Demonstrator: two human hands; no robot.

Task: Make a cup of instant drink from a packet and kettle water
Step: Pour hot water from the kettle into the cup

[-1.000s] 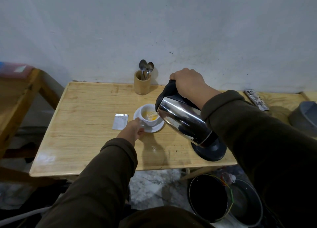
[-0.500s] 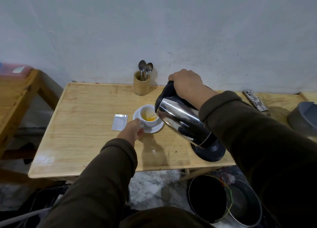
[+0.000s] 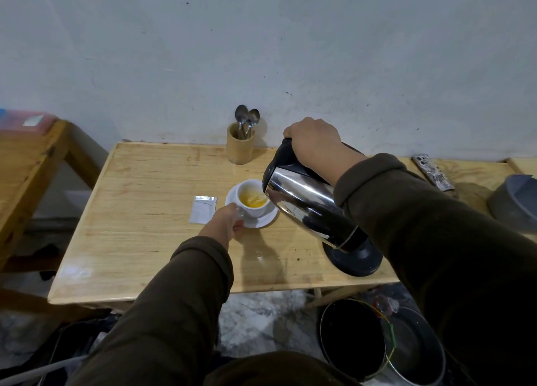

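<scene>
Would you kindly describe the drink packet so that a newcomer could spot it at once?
Start at the wooden table against the wall and find the white cup on its saucer near the middle. The packet lies flat just left of the saucer: a small silvery rectangle, the only flat, shiny piece on the tabletop.

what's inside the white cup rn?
The white ceramic cup on its white saucer holds yellow-orange liquid, partly filled. The tilted steel kettle covers its right rim; the cup's bottom isn't visible.

Glossy steel kettle (image 3: 305, 208), wooden table (image 3: 145, 225)
</scene>
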